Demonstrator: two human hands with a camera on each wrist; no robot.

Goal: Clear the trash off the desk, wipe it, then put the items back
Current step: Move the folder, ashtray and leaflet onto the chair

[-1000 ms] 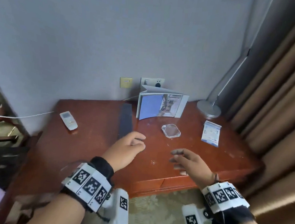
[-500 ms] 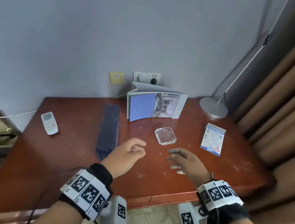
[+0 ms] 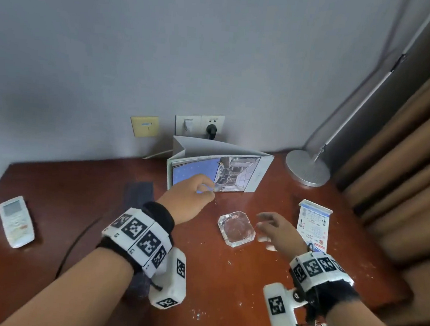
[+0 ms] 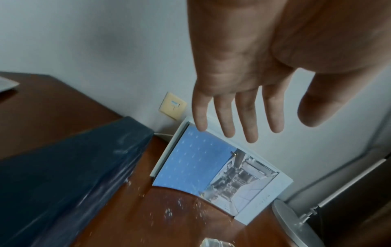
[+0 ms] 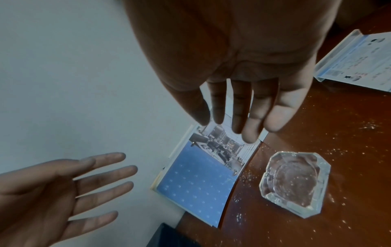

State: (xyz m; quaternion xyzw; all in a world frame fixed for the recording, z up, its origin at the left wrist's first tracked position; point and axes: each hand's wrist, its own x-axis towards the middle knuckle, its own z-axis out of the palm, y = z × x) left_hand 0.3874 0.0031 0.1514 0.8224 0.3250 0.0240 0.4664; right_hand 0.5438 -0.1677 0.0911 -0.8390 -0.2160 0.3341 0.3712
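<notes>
My left hand reaches over the red-brown desk toward a standing ring binder with a blue page and a photo. Its fingers are straight and hold nothing, just short of the binder. My right hand hovers open just right of a clear glass ashtray, fingers loosely extended and empty. White crumbs speckle the desk around the ashtray. The left hand also shows in the right wrist view.
A long dark blue box lies left of my left wrist. A white remote sits at the far left, a printed leaflet card at the right, a silver lamp base at the back right. Brown curtains hang right.
Both hands have moved forward over the desk: the left toward the standing binder, the right up beside the ashtray. The view has come closer to the desk.
</notes>
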